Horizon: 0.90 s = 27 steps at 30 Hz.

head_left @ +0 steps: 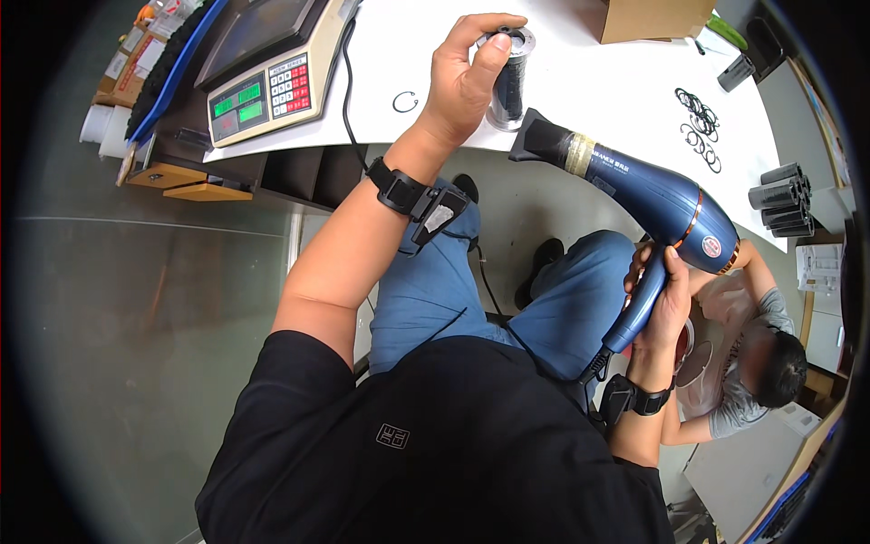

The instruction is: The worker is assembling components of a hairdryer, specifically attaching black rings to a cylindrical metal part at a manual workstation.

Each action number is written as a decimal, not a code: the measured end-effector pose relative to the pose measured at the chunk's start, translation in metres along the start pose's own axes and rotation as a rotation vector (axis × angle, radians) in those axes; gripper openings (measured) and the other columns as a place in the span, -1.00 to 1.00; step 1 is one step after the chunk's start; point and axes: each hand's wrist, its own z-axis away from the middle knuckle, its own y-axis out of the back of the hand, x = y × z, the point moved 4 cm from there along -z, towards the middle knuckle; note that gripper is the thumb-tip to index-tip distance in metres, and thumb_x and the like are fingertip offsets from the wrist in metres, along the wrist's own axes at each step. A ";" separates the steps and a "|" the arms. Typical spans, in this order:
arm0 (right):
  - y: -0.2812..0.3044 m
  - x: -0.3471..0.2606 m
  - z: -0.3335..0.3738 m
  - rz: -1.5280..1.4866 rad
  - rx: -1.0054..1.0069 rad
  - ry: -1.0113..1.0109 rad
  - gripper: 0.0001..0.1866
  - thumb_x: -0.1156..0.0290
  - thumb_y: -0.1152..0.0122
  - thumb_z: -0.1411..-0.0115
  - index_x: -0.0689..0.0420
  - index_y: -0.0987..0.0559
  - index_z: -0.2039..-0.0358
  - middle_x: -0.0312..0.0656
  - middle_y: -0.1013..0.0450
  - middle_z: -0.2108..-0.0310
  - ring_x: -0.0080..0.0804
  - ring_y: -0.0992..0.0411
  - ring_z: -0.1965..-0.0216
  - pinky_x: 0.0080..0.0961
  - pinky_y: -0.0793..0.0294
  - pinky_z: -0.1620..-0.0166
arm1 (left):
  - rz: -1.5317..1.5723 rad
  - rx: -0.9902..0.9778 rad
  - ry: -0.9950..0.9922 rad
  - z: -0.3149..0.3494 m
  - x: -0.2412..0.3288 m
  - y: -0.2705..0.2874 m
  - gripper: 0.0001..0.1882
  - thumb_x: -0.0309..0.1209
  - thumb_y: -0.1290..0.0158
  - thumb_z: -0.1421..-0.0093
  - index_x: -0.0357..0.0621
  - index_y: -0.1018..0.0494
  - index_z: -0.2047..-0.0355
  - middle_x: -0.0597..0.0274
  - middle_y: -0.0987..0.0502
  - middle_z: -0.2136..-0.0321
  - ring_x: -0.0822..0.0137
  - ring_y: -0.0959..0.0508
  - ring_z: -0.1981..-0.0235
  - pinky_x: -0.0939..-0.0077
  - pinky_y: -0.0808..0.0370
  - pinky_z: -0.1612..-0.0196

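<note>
My left hand (460, 83) is closed around the top of an upright dark cylinder with silver end flanges (510, 91), its thumb and forefinger on the upper flange. The cylinder stands at the table's near edge. In my right hand (669, 304) is the handle of a blue hair dryer (657, 192). The dryer's black nozzle, with yellowish tape wound behind it, points left at the lower part of the cylinder, close to it. A single black open ring (405, 102) lies on the table left of my left hand.
A scale (263, 104) with a lit green display stands at the left, its black cable hanging over the white table's (580, 100) edge. Several black rings (698, 113) and black cylinders (787, 199) are at the right. A cardboard box (654, 20) is behind. Another person (752, 363) sits at the right.
</note>
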 end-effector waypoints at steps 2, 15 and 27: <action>0.000 0.002 0.001 0.004 0.005 -0.008 -0.57 0.03 0.01 -0.46 0.18 -0.50 0.28 -0.30 -0.36 0.50 -0.53 -0.40 0.60 -0.72 -0.35 0.63 | -0.005 -0.001 -0.003 0.001 0.001 0.000 -0.68 -0.24 -0.01 -0.41 -0.15 -0.58 -0.02 0.29 -0.58 0.12 0.47 -0.52 0.11 0.54 -0.45 -0.02; -0.004 0.006 -0.007 -0.155 -0.119 -0.023 -0.57 0.01 0.03 -0.45 0.17 -0.47 0.29 -0.28 -0.32 0.52 -0.49 -0.35 0.62 -0.69 -0.34 0.62 | -0.038 -0.004 0.006 0.001 0.003 0.003 -0.67 -0.22 -0.01 -0.41 -0.14 -0.58 -0.02 0.23 -0.54 0.06 0.38 -0.51 0.04 0.47 -0.42 -0.11; -0.012 -0.007 -0.013 -0.270 -0.324 0.065 -0.58 0.03 0.02 -0.42 0.19 -0.43 0.28 -0.24 -0.29 0.52 -0.45 -0.31 0.57 -0.59 -0.29 0.44 | -0.012 -0.013 0.022 0.002 0.006 0.003 -0.64 -0.18 -0.01 -0.41 -0.15 -0.59 -0.01 0.20 -0.54 0.06 0.36 -0.51 0.01 0.46 -0.41 -0.15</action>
